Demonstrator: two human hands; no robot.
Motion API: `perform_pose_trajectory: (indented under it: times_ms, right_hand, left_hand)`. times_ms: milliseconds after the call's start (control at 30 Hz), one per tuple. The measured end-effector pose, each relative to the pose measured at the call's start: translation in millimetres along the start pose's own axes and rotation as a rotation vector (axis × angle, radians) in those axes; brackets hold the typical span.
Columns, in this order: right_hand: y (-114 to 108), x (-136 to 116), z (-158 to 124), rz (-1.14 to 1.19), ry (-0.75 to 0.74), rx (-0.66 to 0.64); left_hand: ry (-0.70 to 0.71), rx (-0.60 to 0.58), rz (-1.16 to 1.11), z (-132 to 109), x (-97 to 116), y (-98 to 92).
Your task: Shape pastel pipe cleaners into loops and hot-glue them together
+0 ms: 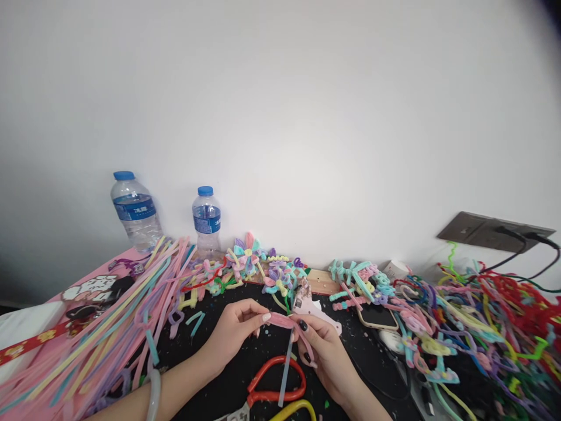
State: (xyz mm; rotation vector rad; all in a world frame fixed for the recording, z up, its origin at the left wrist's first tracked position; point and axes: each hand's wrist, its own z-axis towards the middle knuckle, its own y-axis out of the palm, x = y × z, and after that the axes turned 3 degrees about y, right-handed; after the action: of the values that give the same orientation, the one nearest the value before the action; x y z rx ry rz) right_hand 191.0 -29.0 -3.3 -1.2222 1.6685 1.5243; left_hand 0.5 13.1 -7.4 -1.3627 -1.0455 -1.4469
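Observation:
My left hand (239,330) pinches one end of a folded pink pipe cleaner (280,320) between thumb and fingertips. At its other end, my right hand (324,345) is closed on the same piece, and a pink length hangs down past the fingers. Just behind the right hand lies a pale pink glue gun (308,308), partly covered by it. A translucent glue stick (284,371) runs down beside that hand; its upper end is hidden. Below the hands are red-handled scissors (300,374) and a yellow handle (302,404).
Long pastel pipe cleaners (123,327) spread across the left. Two water bottles (207,222) stand against the wall. Finished pipe-cleaner flowers (248,252) lie at the back. Right of the mat are a phone (377,316) and tangled pipe cleaners (504,327), below a wall socket (477,230) with cables.

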Motion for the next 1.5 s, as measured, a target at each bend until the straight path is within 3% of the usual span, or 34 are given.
perform_pose_trajectory:
  times_ms: [300,933,1500]
  right_hand:
    - [0.6,3.6,-1.5,0.012,0.047,-0.070]
    - [2.3,6.3,-2.1,-0.092,-0.015,-0.097]
    - [-0.8,7.6,0.4,-0.130,-0.060,-0.073]
  left_hand:
    - [-0.027,0.008,-0.011,-2.1,-1.4,0.1]
    - [-0.045,-0.087,-0.102,-2.2,3.6,2.7]
    - [-0.043,-0.162,-0.060,-1.9,-7.7,2.7]
